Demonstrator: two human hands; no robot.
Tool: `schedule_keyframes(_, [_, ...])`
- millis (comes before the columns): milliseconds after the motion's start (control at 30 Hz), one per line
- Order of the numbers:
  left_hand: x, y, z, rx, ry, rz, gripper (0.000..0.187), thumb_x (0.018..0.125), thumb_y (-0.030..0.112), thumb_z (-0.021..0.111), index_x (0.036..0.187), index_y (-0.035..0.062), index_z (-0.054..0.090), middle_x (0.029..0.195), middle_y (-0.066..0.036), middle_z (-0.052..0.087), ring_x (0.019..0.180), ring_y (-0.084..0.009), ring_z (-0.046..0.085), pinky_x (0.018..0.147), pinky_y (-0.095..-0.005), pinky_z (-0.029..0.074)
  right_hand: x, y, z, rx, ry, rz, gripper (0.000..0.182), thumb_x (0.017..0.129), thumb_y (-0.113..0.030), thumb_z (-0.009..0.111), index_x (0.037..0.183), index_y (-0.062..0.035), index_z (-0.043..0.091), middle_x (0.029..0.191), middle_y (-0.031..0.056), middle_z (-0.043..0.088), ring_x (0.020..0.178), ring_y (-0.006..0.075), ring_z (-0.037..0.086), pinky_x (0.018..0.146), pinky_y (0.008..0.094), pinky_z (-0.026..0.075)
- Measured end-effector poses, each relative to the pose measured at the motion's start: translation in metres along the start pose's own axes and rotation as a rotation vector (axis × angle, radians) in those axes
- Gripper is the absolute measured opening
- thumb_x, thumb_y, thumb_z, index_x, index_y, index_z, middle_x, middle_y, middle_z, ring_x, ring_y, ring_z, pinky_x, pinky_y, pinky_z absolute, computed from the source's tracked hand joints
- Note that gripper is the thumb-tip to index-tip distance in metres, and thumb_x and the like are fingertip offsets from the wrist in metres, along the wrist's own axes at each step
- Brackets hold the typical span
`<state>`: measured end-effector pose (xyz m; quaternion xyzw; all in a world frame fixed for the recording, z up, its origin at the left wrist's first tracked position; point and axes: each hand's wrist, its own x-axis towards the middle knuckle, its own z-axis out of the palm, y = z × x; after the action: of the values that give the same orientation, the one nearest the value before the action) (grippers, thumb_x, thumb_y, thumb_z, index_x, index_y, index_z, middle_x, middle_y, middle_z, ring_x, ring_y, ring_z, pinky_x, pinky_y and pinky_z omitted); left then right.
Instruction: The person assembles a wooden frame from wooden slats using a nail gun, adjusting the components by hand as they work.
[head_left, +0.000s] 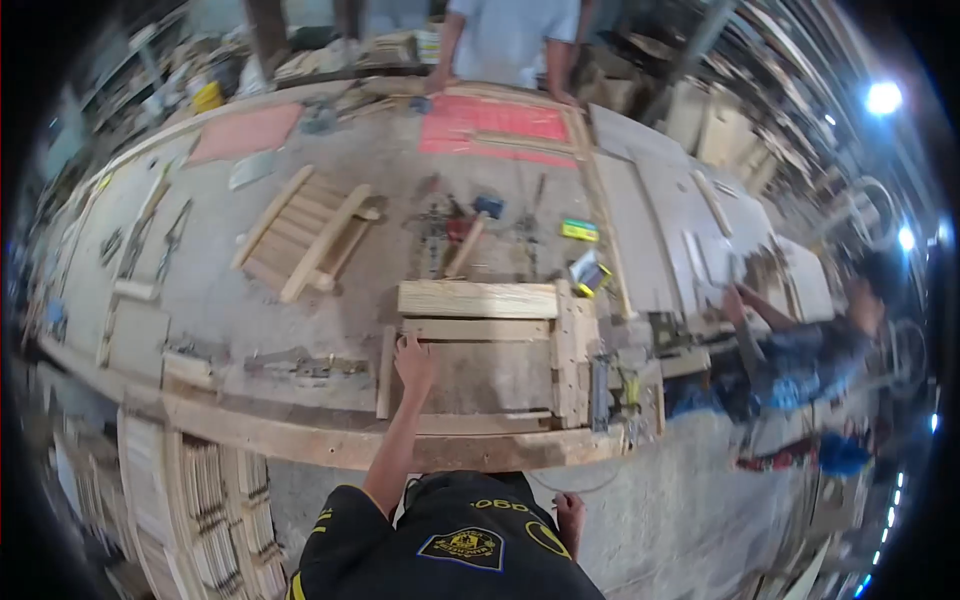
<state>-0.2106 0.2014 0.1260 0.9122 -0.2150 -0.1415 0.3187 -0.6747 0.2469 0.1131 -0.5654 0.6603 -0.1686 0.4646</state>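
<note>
Frame (573, 350) of loose-looking wood lies flat on the table (300, 428), straight ahead of the wearer at twelve o'clock and near the table's edge. Its far side has a thick block (480, 299) with a thinner slat (480, 329) just on the near side of it; a narrow strip (386, 375) stands at the frame's nine o'clock and a rail (480, 424) at its six.

Left hand (414, 362) reaches in over the frame's ten o'clock corner, fingertips at the slat's left end, fingers bent and a little apart; whether they pinch the wood or only rest on it, I cannot tell. Right hand (570, 512) hangs beyond the table edge, at the frame's five o'clock, fingers curled; I cannot tell if it holds anything.

If the pieces are not fastened, one-handed pressure at that corner could skew the slat or push the strip outward, since no hand steadies the opposite end. A hard shove towards two o'clock could knock the tape measure (592, 278), which sits just off that corner. Fingers might also get nipped between slat and block if the block slides closer. At the frame's eleven o'clock, a slatted piece (305, 230) lies well apart, safer from a bump.
</note>
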Motion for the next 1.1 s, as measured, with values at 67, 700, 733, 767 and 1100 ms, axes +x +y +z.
schedule_keyframes(67, [-0.004, -0.009, -0.017, 0.093, 0.095, -0.116, 0.049, 0.078, 0.022, 0.062, 0.121, 0.0025, 0.047, 0.131, -0.025, 0.041, 0.116, -0.0395, 0.044, 0.095, -0.0494, 0.038, 0.048, -0.018, -0.002, -0.048, -0.072, -0.228, 0.021, 0.085, -0.015, 0.058, 0.087, 0.0055, 0.063, 0.075, 0.0121, 0.066, 0.067, 0.0171, 0.063, 0.062, 0.0284, 0.050])
schedule_keyframes(700, [-0.055, -0.100, -0.001, 0.402, 0.349, -0.222, 0.064, 0.083, 0.011, 0.052, 0.142, 0.0064, 0.026, 0.150, -0.007, 0.022, 0.138, -0.0245, 0.024, 0.109, -0.0419, 0.024, 0.261, -0.225, 0.121, -0.590, -0.643, -0.543, 0.034, 0.094, -0.020, 0.050, 0.124, -0.0035, 0.053, 0.116, 0.0162, 0.059, 0.101, 0.0280, 0.057, 0.086, 0.0391, 0.047])
schedule_keyframes(733, [-0.050, -0.100, -0.004, 0.405, 0.353, -0.219, 0.064, 0.083, 0.011, 0.052, 0.142, 0.0064, 0.026, 0.150, -0.007, 0.022, 0.138, -0.0245, 0.024, 0.109, -0.0419, 0.024, 0.247, -0.211, 0.122, -0.545, -0.531, -0.487, 0.040, 0.095, -0.025, 0.050, 0.130, -0.0056, 0.046, 0.123, 0.0157, 0.055, 0.105, 0.0279, 0.056, 0.088, 0.0384, 0.046])
schedule_keyframes(767, [-0.048, -0.103, -0.004, 0.429, 0.333, -0.217, 0.064, 0.083, 0.013, 0.052, 0.142, 0.0060, 0.027, 0.150, -0.007, 0.021, 0.138, -0.0244, 0.024, 0.109, -0.0419, 0.024, 0.233, -0.198, 0.122, -0.489, -0.420, -0.434, 0.047, 0.095, -0.029, 0.049, 0.136, -0.0076, 0.040, 0.129, 0.0152, 0.050, 0.109, 0.0277, 0.054, 0.090, 0.0376, 0.046])
schedule_keyframes(1100, [0.038, -0.087, -0.064, 0.144, 0.456, -0.029, 0.042, 0.086, 0.023, 0.055, 0.120, 0.0011, 0.048, 0.123, -0.020, 0.050, 0.120, -0.0329, 0.046, 0.104, -0.0450, 0.032, 0.210, -0.252, 0.182, -0.550, -0.621, -0.357, 0.052, 0.094, -0.038, 0.049, 0.135, -0.0083, 0.039, 0.130, 0.0151, 0.049, 0.113, 0.0300, 0.051, 0.092, 0.0402, 0.044])
